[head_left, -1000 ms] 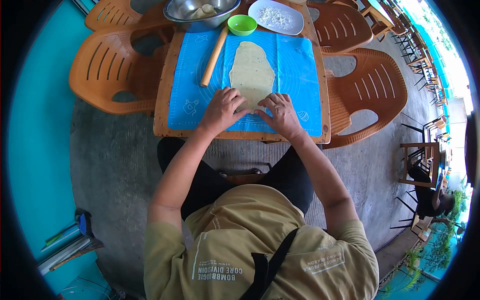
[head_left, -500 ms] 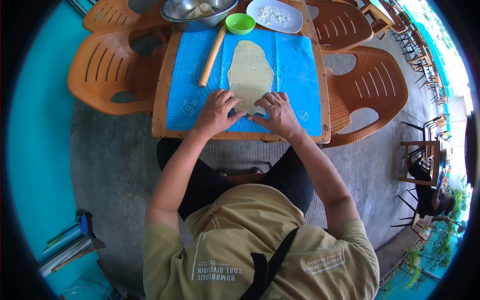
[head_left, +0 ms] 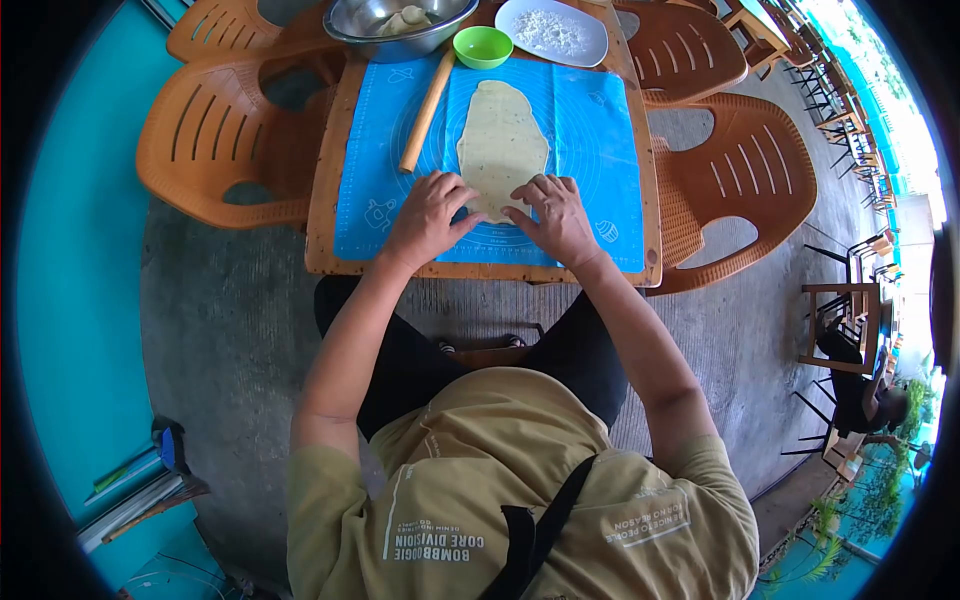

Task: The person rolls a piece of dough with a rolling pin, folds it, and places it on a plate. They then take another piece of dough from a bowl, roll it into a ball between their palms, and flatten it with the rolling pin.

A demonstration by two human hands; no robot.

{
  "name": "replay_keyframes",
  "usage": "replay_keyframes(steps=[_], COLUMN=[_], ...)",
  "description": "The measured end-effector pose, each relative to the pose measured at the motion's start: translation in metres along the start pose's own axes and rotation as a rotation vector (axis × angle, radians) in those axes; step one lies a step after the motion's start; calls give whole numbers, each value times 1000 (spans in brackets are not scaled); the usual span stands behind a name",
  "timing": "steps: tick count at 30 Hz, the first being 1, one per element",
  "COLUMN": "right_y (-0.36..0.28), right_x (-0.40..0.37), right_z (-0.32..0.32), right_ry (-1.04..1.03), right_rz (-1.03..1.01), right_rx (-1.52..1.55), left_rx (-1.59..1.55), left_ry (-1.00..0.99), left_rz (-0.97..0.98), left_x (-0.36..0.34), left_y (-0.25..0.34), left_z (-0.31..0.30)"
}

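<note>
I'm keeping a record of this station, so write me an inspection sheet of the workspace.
Surface: wooden table bearing a blue mat.
Job's things: flat dough sheet on the mat, rolling pin left of it.
Clutter: metal bowl, green bowl and white plate of white powder at the far end.
Hands: left hand and right hand at the dough's near end.
Cables: thin strands low on the left, perhaps cables; cannot tell.
Surroundings: orange chairs both sides; a person far right.
</note>
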State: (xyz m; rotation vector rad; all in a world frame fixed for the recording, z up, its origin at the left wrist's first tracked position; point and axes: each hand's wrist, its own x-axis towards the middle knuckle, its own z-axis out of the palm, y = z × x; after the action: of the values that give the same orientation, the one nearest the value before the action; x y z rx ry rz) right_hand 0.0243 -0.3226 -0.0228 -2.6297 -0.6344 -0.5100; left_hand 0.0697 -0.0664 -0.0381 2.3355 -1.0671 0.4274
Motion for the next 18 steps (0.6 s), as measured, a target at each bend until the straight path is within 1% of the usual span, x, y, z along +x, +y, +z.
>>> replay_keyframes(steps=[3,5,7,10,15,18], right_y=[3,2,8,18,21,15], right_x=[0,-4,-9,-13,-8,-10], right_z=[-8,-23,-27,-26,-23,-31], right_ry=[10,-58,-62,-53,-15,-74], right_rz=[17,-15,-27,-13,34,-12], right_rx=[49,61,48,7,4,61], left_rx=[-11,-25,-52,-34,-4,-31], left_ry=[5,9,-16,-33,-8,-8], left_rz=[-2,5,1,-33,-13,-13], left_x=[0,-3,-6,-4,-3,-5], left_y=[2,4,4,-1,3,4], left_z=[-5,-10,-12,-5,-6,-9])
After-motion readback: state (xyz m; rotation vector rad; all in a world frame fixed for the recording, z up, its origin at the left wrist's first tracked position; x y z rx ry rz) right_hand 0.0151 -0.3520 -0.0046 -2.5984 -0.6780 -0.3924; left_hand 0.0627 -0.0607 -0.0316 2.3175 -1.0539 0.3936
